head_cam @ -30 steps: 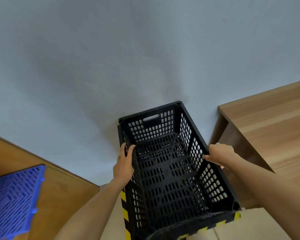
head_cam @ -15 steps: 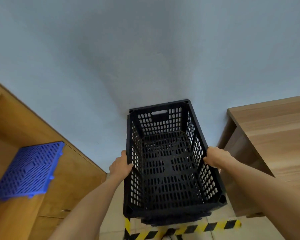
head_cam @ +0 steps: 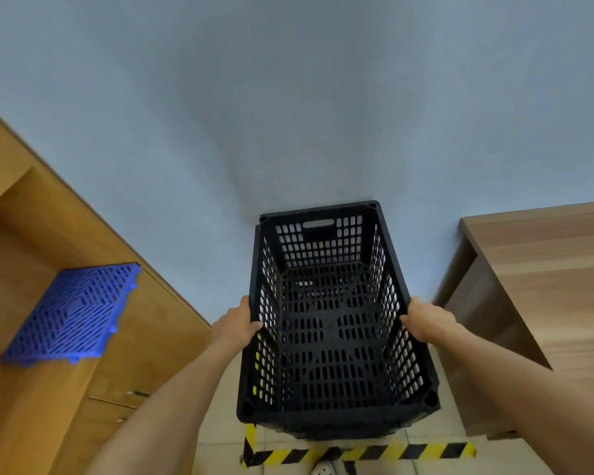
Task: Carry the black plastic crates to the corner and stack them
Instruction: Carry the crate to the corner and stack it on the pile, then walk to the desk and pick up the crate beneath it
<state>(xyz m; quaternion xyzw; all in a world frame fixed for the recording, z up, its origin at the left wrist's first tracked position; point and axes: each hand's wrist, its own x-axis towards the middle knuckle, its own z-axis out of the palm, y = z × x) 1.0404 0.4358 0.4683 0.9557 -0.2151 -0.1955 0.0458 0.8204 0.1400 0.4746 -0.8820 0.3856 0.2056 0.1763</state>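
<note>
A black perforated plastic crate stands open side up against the pale blue wall, between two pieces of wooden furniture. Its far short wall has a handle slot. A darker edge below its near rim suggests another crate underneath, mostly hidden. My left hand grips the crate's left long rim, thumb inside. My right hand grips the right long rim at about the same depth. The crate holds nothing.
A wooden cabinet with drawers stands at the left, with a blue plastic grid panel lying on it. A wooden desk stands at the right. Yellow-black hazard tape marks the tiled floor below the crate.
The crate has straightened and now sits square to the wall with its near end lower in view. My view has pulled back, showing more cabinet, blue panel and floor tape. Both hands keep their grip.
</note>
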